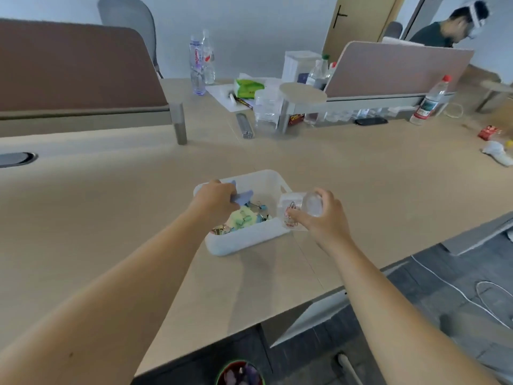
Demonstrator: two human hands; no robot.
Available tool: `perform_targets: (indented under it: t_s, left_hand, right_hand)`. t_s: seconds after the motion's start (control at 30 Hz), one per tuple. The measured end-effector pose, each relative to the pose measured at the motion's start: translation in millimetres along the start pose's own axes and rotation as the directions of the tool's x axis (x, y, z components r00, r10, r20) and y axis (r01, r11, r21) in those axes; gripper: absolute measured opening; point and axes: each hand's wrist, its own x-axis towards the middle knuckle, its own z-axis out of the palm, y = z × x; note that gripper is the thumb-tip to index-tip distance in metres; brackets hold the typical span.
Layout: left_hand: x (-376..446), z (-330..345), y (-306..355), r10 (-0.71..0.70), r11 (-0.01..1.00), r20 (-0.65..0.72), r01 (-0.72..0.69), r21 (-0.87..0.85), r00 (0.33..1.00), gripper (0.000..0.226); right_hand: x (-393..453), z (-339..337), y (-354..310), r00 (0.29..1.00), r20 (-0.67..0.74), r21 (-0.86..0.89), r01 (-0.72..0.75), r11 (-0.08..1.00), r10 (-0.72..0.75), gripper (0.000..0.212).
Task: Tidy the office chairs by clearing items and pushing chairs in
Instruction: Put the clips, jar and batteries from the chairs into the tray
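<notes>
A white plastic bin (247,240) sits on the wooden desk (111,207) in front of me, holding coloured binder clips (259,209) and yellow-green sticky notes (244,218). My left hand (215,197) reaches into the bin's far left corner and grips a light blue item (244,196). My right hand (319,213) is at the bin's right side, closed around a small clear plastic container of paper clips (294,211). A grey chair back (127,20) shows behind the left divider.
Brown dividers (69,68) stand at back left and back right. Water bottles (198,65), a green tissue pack (248,87), a clear jar (266,109), a phone (370,121) and a red box (489,132) lie further back. A person sits at far right. Cables cross the floor.
</notes>
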Motion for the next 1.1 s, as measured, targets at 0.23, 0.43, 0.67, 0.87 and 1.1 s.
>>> perform_targets:
  t_s: [0.23, 0.43, 0.67, 0.87, 1.1]
  left_hand:
    - [55, 25, -16, 0.006, 0.997, 0.237, -0.023, 0.072, 0.971, 0.013]
    - [61, 8, -23, 0.037, 0.99, 0.087, -0.025, -0.136, 0.995, 0.034]
    - [38, -1, -50, -0.039, 0.984, 0.03, 0.043, -0.172, 0.999, 0.031]
    - [-1, -4, -55, -0.189, 0.962, -0.056, 0.174, -0.209, 0.98, 0.032]
    - [-106, -9, -70, -0.478, 0.866, -0.17, 0.431, -0.253, 0.862, 0.034]
  right_hand:
    - [47, 28, -11, 0.989, 0.02, 0.188, -0.145, 0.971, 0.144, 0.075]
    - [72, 57, -19, 0.991, 0.076, 0.109, -0.122, 0.987, 0.114, 0.075]
    - [81, 93, -23, 0.962, 0.251, -0.388, 0.0, 0.922, 0.105, 0.077]
    - [72, 89, -37, 0.941, 0.334, -0.41, 0.194, 0.891, -0.052, 0.066]
    - [3, 102, -92, 0.747, 0.564, -0.191, 0.532, 0.825, -0.352, 0.046]
